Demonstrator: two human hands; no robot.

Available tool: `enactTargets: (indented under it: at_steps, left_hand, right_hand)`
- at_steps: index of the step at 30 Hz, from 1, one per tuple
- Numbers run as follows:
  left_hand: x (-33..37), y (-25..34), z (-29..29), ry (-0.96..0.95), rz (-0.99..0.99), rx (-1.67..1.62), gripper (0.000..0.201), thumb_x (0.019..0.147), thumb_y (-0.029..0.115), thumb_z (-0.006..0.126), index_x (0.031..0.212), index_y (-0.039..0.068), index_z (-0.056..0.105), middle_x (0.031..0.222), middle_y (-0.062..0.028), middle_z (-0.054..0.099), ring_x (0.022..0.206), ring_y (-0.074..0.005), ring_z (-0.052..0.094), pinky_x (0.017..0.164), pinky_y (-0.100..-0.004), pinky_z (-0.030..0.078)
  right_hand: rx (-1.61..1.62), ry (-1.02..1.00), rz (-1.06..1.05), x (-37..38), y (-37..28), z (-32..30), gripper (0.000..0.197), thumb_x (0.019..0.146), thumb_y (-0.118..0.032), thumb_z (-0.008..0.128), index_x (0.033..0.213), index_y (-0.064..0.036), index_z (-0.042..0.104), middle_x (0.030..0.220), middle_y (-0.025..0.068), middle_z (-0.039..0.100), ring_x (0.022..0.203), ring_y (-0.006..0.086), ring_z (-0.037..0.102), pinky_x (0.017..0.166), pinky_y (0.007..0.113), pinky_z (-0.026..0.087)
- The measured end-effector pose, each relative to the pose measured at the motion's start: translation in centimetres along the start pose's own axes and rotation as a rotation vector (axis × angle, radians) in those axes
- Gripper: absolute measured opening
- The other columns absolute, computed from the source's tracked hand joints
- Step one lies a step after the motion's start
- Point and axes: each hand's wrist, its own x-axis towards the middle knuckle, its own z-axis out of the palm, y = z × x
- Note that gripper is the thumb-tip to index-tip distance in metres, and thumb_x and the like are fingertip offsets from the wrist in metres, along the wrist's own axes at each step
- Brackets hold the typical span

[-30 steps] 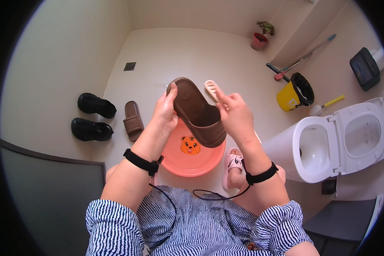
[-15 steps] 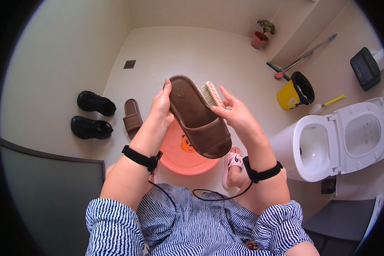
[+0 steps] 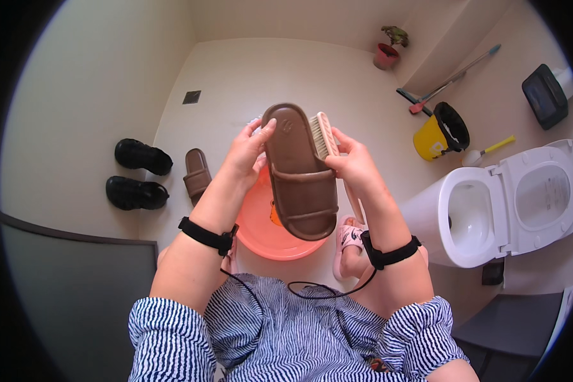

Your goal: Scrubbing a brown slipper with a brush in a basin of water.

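Observation:
A brown slide slipper [image 3: 304, 207] is held up in front of me, toe end toward me, its insole facing up. My left hand [image 3: 245, 153] is closed on its left edge near the heel, thumb on top. My right hand [image 3: 356, 165] grips a pale pink scrubbing brush [image 3: 325, 137] with whitish bristles. The bristles face the slipper's right edge, very close to it; I cannot tell if they touch. Beneath the slipper stands a coral-pink basin [image 3: 254, 219], its bear-like print mostly covered.
The matching brown slipper [image 3: 197, 178] lies on the floor at left, beside two black shoes [image 3: 140, 194]. At right are a toilet [image 3: 452, 216] with its lid up, a yellow bin [image 3: 431, 140], and a long-handled tool [image 3: 452, 81]. A potted plant [image 3: 386, 56] stands far back.
The slipper has swung more upright and its heel has shifted right and away. The brush has turned and moved slightly away from me, showing its long handle below my right hand.

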Motion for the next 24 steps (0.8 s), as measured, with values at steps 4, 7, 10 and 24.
enactTargets:
  at_steps: [4, 7, 10, 24]
  left_hand:
    - [-0.9, 0.4, 0.6, -0.159, -0.152, 0.217, 0.117, 0.085, 0.048, 0.078, 0.161, 0.016, -0.005, 0.156, -0.0139, 0.035, 0.138, -0.0314, 0.041, 0.110, -0.0436, 0.037]
    - [-1.9, 0.3, 1.3, -0.311, -0.157, 0.309, 0.115, 0.087, 0.047, 0.077, 0.161, 0.016, -0.005, 0.153, -0.0161, 0.040, 0.140, -0.0290, 0.040, 0.110, -0.0433, 0.036]
    - [-2.5, -0.4, 2.1, -0.279, -0.111, 0.296, 0.113, 0.088, 0.031, 0.079, 0.161, 0.013, -0.006, 0.149, -0.0159, 0.044, 0.135, -0.0267, 0.046, 0.109, -0.0413, 0.040]
    - [-2.2, 1.9, -0.3, -0.363, -0.003, 0.310, 0.080, 0.085, 0.011, 0.077, 0.153, 0.005, 0.036, 0.138, -0.0131, 0.056, 0.122, -0.0237, 0.059, 0.103, -0.0353, 0.049]
  right_hand:
    - [0.100, 0.121, -0.054, 1.3, 0.7, -1.3, 0.077, 0.079, 0.002, 0.063, 0.152, 0.0010, 0.038, 0.110, 0.0087, 0.066, 0.088, 0.0146, 0.066, 0.073, 0.026, 0.053]
    - [0.181, 0.150, -0.072, 1.2, -0.1, -1.6, 0.068, 0.081, 0.000, 0.064, 0.146, 0.0006, 0.044, 0.111, 0.0087, 0.066, 0.086, 0.0142, 0.066, 0.070, 0.027, 0.053]
    - [0.243, 0.196, -0.037, 0.8, -0.2, -0.6, 0.061, 0.084, -0.003, 0.064, 0.142, -0.0010, 0.047, 0.113, 0.0082, 0.066, 0.085, 0.0137, 0.065, 0.068, 0.026, 0.052]
    - [-0.911, 0.037, -0.594, -0.7, 2.0, -3.4, 0.058, 0.089, -0.004, 0.061, 0.136, -0.0392, 0.061, 0.098, 0.0088, 0.060, 0.089, 0.0268, 0.065, 0.079, 0.040, 0.054]
